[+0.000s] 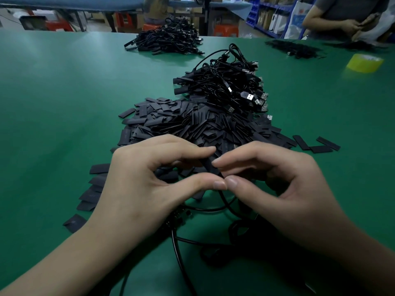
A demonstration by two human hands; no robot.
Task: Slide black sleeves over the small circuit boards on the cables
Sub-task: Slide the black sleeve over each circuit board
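My left hand (147, 180) and my right hand (275, 180) meet above the green table (55, 103), thumb tips almost touching. Between them both pinch one black sleeve (210, 166) with forefinger and thumb. A black cable (224, 199) runs down out of the sleeve's near end toward me. The circuit board is hidden; I cannot tell whether it is inside the sleeve. A big heap of loose flat black sleeves (192, 122) lies just beyond my fingers. Behind it sits a tangled pile of black USB cables (230, 86).
More cables (181, 248) loop on the table under my wrists. A second cable pile (168, 39) lies at the far middle, a third dark pile (297, 49) at far right. A yellow tape roll (364, 63) stands right. Another person's hands (350, 26) work at the far right corner.
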